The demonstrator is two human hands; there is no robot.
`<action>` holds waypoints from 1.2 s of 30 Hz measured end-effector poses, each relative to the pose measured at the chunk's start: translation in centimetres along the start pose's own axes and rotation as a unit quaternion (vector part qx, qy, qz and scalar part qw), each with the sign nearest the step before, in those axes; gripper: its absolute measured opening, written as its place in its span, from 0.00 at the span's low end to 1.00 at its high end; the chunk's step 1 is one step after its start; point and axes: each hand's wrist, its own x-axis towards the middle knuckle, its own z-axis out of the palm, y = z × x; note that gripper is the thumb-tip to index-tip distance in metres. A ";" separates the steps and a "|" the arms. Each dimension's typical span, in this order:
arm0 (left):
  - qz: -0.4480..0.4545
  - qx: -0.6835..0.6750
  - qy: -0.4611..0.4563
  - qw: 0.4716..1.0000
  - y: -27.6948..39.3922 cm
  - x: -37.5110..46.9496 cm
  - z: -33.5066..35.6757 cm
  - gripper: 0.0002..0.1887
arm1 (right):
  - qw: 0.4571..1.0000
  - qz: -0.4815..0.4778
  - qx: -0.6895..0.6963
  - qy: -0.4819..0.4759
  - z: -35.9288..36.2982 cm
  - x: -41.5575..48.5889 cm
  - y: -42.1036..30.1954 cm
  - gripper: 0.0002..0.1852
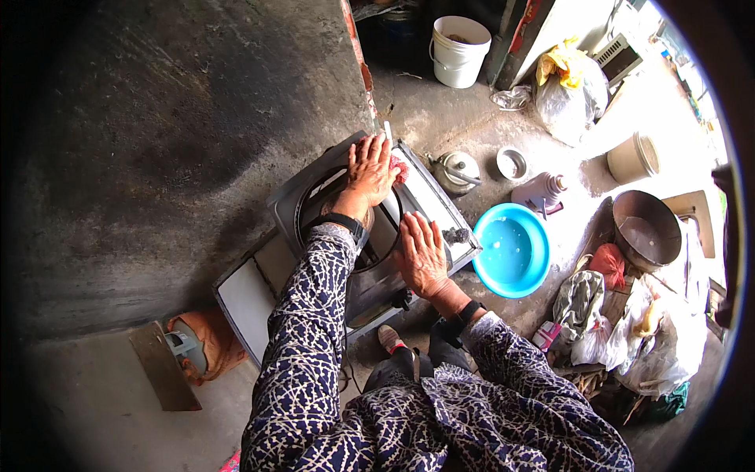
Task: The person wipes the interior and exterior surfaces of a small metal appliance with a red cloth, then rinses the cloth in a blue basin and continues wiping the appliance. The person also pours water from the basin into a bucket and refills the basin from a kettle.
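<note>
My left hand [370,168] lies flat with fingers stretched out over the far part of a gas stove [282,206]. A red mesh scrubber [400,170] shows beside its thumb; whether the thumb presses on it is unclear. My right hand [426,256] rests palm down at the stove's near right side, fingers spread, with nothing visible in it. Between the hands is the stove's round black pan ring [299,215], partly covered by my left wrist. The stove stands askew on a white-topped table [436,197]. A dark scouring pad [456,236] sits at the table's right edge.
A blue basin [481,259] of water stands beside the table on the floor. Near it are a metal kettle [457,171], a small steel bowl [511,164] and a plastic bottle [537,190]. A dark wok [646,230] and plastic bags [660,348] lie right. A sooty wall [206,118] rises left.
</note>
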 end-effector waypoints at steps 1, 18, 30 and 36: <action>0.000 0.007 -0.015 1.000 0.4 -0.4 0.1 0.39 | 1.000 -0.002 0.006 0.006 0.0 0.0 0.2 0.33; 0.084 -0.028 0.006 0.996 7.1 -9.4 0.5 0.38 | 0.975 0.067 0.196 0.085 -3.2 -2.3 8.8 0.24; 0.083 -0.056 0.062 0.993 10.1 -21.8 0.6 0.33 | 0.994 -0.104 0.032 0.011 0.8 -6.2 12.7 0.19; 0.058 -0.108 0.129 0.984 9.7 -29.9 0.8 0.22 | 0.996 0.014 0.051 0.076 0.2 -8.0 13.1 0.11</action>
